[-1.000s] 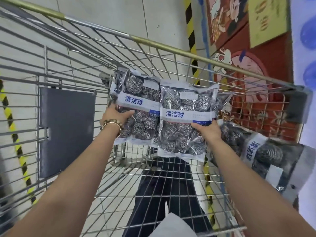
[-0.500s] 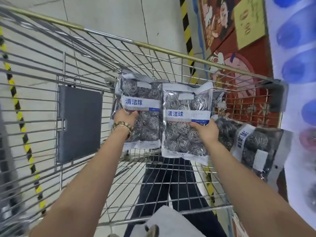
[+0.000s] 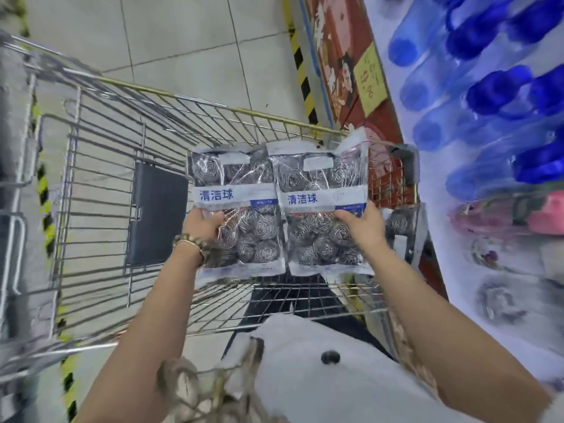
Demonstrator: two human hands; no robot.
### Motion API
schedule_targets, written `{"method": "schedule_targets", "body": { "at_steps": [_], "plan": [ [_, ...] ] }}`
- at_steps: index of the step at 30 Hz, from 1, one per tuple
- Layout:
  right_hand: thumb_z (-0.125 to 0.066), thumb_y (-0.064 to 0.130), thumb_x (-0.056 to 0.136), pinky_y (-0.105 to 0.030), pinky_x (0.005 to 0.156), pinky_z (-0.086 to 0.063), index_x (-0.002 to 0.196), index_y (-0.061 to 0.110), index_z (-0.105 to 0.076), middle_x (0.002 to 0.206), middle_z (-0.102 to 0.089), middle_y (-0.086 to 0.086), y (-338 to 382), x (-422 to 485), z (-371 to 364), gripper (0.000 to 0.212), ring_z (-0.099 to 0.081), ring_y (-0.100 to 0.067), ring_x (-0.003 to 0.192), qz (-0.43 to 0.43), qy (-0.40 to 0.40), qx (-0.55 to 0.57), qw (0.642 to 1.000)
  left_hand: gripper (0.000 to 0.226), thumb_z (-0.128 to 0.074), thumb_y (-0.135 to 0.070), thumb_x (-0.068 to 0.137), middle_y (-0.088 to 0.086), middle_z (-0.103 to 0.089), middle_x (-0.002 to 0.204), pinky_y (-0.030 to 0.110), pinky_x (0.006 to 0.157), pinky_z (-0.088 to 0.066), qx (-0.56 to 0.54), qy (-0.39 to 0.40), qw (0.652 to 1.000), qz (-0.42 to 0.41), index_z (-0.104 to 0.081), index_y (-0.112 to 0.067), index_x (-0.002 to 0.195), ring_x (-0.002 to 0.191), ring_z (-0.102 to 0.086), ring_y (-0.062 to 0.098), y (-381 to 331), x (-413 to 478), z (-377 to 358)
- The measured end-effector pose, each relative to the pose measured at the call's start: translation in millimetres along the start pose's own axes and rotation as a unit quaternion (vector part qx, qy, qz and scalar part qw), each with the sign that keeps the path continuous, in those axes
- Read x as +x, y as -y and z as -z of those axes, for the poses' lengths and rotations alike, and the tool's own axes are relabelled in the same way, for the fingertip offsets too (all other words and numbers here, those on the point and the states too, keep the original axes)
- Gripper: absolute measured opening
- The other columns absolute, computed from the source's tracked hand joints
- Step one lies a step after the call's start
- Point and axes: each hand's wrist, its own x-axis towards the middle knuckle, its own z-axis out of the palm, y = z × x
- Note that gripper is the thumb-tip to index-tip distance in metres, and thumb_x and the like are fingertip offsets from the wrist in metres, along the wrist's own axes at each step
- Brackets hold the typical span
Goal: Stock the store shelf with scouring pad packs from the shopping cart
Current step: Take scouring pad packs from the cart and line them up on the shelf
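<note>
Two scouring pad packs are held upright and side by side over the basket of the shopping cart (image 3: 171, 93). Their inner edges meet and their labels face the wearer, probably so both can travel in one trip and go onto the shelf face out. The left hand (image 3: 203, 222) has its grip clamped on the left pack (image 3: 235, 190), thumb on the front just under the white label. The right hand (image 3: 361, 224) has its grip clamped the same way on the right pack (image 3: 320, 190). Holding them low seems to leave the top edges free for placing. The fingers behind the film are hidden. A third pack (image 3: 396, 222) lies against the cart's right wall, mostly covered by the right hand, so how many are left inside cannot be told. To the right of the cart the store shelf (image 3: 503, 270) is smeared by blur: blue bottles (image 3: 494, 93) show near the top, but the shapes below them are unclear, and no slot for the packs can be made out.
</note>
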Motion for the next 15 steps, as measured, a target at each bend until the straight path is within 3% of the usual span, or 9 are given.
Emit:
{"method": "schedule_targets", "body": {
  "at_steps": [4, 9, 12, 15],
  "plan": [
    [-0.074, 0.025, 0.079, -0.046, 0.087, -0.052, 0.11, 0.011, -0.059, 0.106, -0.067, -0.006, 14, -15, 25, 0.036, -0.063, -0.025, 0.098, 0.039, -0.029, 0.037, 0.998, 0.022, -0.06, -0.006, 0.086, 0.01, -0.061, 0.099, 0.029, 0.077, -0.044, -0.065, -0.014, 0.997, -0.036, -0.06, -0.001, 0.107, 0.093, -0.06, 0.025, -10, -22, 13],
    [-0.071, 0.023, 0.082, -0.04, 0.081, -0.05, 0.1, 0.023, -0.058, 0.104, -0.068, -0.004, 31, -38, 47, 0.023, -0.06, -0.017, 0.083, 0.07, -0.055, 0.089, 0.992, 0.022, -0.057, -0.002, 0.086, 0.016, -0.062, 0.098, 0.021, 0.068, -0.037, -0.09, -0.027, 0.991, -0.095, -0.06, 0.007, 0.107, 0.085, -0.052, 0.016, -29, -40, 22],
    [-0.071, 0.022, 0.082, -0.04, 0.081, -0.051, 0.1, 0.022, -0.059, 0.1, -0.067, 0.0, 33, -57, 56, 0.022, -0.061, -0.018, 0.087, 0.09, -0.097, 0.109, 0.985, 0.021, -0.058, -0.001, 0.085, 0.01, -0.061, 0.094, 0.022, 0.069, -0.038, -0.114, -0.026, 0.986, -0.118, -0.062, 0.006, 0.104, 0.084, -0.053, 0.016, -41, -47, 27],
    [-0.073, 0.023, 0.08, -0.033, 0.066, -0.049, 0.099, 0.016, -0.063, 0.095, -0.07, -0.005, 33, -80, 62, 0.022, -0.057, -0.014, 0.068, 0.11, -0.139, 0.125, 0.976, 0.022, -0.058, 0.001, 0.084, 0.01, -0.06, 0.094, 0.016, 0.056, -0.04, -0.115, -0.009, 0.979, -0.166, -0.061, 0.006, 0.104, 0.074, -0.054, 0.016, -49, -53, 32]
  ]
}}
